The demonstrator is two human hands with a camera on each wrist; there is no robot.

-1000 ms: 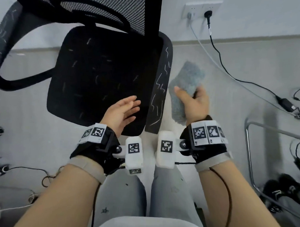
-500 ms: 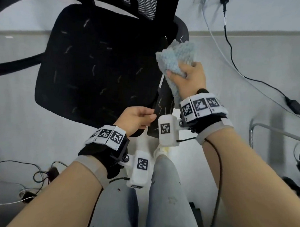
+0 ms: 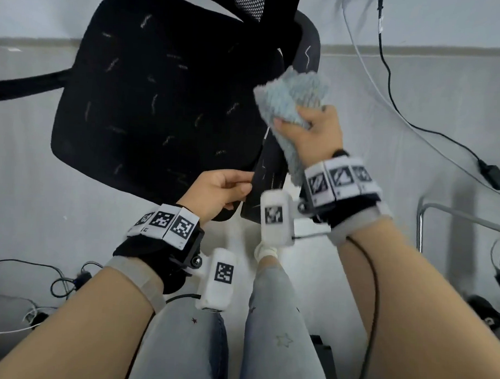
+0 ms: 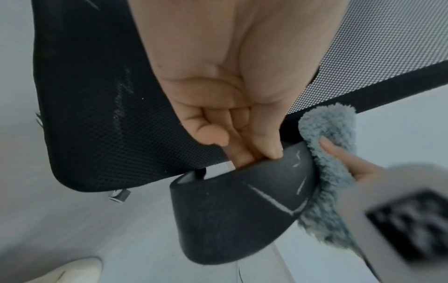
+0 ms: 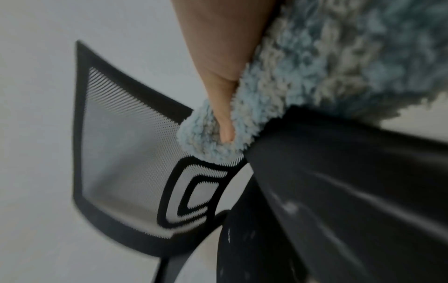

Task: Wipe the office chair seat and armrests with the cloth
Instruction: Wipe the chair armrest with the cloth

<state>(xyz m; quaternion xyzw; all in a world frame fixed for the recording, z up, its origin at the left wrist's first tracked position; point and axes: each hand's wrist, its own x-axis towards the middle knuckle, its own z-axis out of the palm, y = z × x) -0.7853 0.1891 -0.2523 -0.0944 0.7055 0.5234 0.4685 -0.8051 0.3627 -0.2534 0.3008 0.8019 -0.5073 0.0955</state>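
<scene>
A black office chair seat [image 3: 161, 107] flecked with pale lint fills the upper left of the head view. Its right armrest [image 3: 268, 173] [image 4: 242, 210] is dark and scratched. My left hand [image 3: 223, 191] [image 4: 242, 134] grips the near end of that armrest, thumb on top and fingers curled under its inner edge. My right hand [image 3: 310, 129] holds a fluffy blue-grey cloth [image 3: 291, 103] [image 4: 324, 172] [image 5: 315, 67] and presses it against the armrest's outer side. In the right wrist view the cloth folds over the armrest edge [image 5: 339, 172] with the thumb [image 5: 225, 107] sunk into it.
The mesh backrest [image 5: 126, 143] rises behind the seat. The left armrest [image 3: 25, 85] juts out at the far left. Cables [image 3: 388, 89] and a power adapter [image 3: 494, 175] lie on the grey floor at right, more cables [image 3: 61, 282] at left. A metal frame [image 3: 454, 216] stands at right.
My left hand went from hovering open over the seat's front corner to gripping the armrest's near end. My right hand brought the cloth from beside the chair onto the armrest.
</scene>
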